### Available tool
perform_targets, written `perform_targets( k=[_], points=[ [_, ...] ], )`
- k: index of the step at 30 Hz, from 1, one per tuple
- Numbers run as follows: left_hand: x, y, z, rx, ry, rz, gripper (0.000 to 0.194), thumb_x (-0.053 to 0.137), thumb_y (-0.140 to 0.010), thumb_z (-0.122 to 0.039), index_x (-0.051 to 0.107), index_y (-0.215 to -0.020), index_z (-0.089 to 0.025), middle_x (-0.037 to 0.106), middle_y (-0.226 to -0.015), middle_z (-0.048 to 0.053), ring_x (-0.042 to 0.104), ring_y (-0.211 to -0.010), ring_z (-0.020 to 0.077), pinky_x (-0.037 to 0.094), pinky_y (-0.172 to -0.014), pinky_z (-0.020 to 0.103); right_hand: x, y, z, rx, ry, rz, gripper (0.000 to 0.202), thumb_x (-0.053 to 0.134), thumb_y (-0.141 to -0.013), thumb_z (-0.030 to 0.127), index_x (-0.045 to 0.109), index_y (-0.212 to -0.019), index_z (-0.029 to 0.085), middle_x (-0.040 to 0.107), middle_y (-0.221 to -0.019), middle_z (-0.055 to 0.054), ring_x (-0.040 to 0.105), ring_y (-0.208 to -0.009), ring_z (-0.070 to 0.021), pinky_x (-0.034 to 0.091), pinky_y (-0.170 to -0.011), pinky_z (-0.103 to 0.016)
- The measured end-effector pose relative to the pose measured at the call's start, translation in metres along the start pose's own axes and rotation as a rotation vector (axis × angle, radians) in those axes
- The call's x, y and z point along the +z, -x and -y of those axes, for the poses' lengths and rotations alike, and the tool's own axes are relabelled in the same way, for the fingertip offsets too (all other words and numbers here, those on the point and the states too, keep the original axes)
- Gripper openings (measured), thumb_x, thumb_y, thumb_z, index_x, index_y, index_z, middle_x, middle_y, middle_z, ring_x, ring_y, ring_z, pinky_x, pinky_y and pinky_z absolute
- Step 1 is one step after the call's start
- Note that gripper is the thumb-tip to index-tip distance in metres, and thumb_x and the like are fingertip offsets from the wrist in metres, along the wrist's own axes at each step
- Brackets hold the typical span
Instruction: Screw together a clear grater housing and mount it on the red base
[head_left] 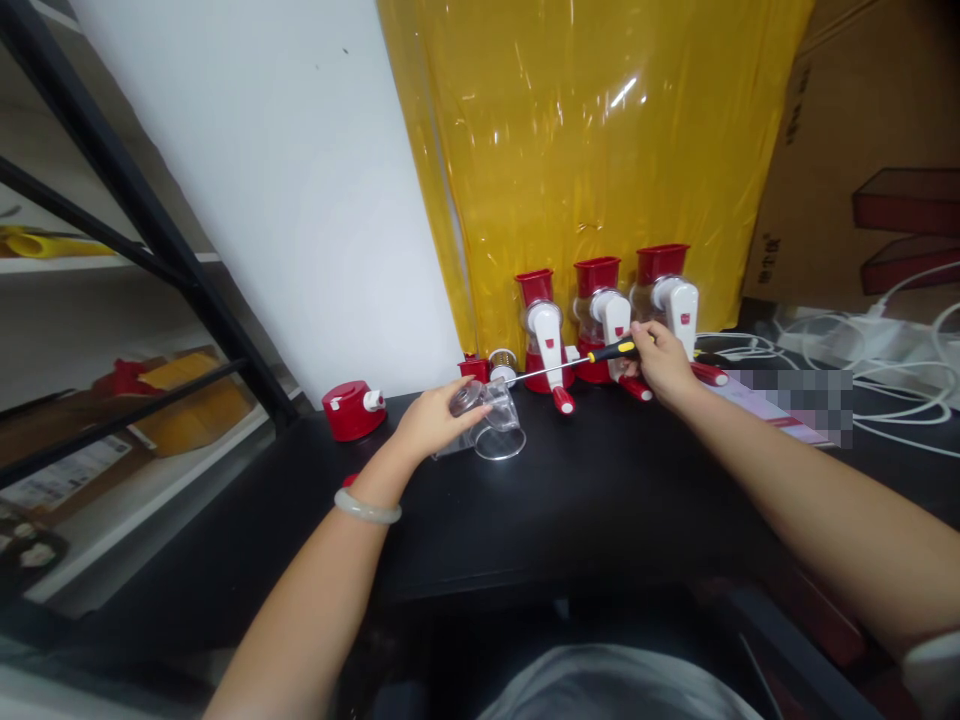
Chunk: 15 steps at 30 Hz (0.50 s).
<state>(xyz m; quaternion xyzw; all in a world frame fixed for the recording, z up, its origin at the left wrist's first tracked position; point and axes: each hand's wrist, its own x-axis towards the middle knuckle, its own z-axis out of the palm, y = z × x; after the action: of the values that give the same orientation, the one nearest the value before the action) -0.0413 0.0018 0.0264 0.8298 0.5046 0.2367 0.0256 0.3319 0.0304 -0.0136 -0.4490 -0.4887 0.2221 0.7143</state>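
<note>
Whereas three rotary graters [548, 345] stand assembled, the clear housing [499, 412], thumb-and-finger-pinched by the left hand [427, 425] at the black table [525, 530], is separate from the red base [351, 413], their joining presumably outstanding; its wide mouth faces the wearer. The right hand [664, 368] encloses the screwdriver [613, 350] handle, long axis crosswise, tip leftward.
</note>
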Motion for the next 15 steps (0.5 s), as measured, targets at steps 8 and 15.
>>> perform_targets(
  k=[8, 15],
  points=[
    [-0.0007, -0.0006, 0.0000, 0.013, 0.007, 0.002, 0.072, 0.063, -0.089, -0.064, 0.057, -0.149, -0.024, 0.072, -0.131, 0.015, 0.069, -0.115, 0.0369, 0.054, -0.098, 0.050, -0.0012, -0.0012, -0.0023, -0.024, 0.031, 0.014, 0.046, 0.064, -0.087, 0.070, 0.058, -0.083, 0.024, 0.056, -0.050, 0.004, 0.051, -0.037, -0.0129, 0.038, -0.038, -0.024],
    [-0.0013, -0.0003, -0.0013, 0.005, -0.011, 0.006, 0.072, 0.062, -0.089, -0.065, 0.058, -0.148, -0.025, 0.074, -0.126, 0.014, 0.072, -0.107, 0.0356, 0.054, -0.093, 0.049, 0.0005, 0.0004, 0.0022, 0.008, 0.035, -0.011, 0.043, 0.063, -0.089, 0.066, 0.057, -0.083, 0.024, 0.054, -0.049, 0.004, 0.049, -0.037, -0.0132, 0.037, -0.037, -0.025]
  ],
)
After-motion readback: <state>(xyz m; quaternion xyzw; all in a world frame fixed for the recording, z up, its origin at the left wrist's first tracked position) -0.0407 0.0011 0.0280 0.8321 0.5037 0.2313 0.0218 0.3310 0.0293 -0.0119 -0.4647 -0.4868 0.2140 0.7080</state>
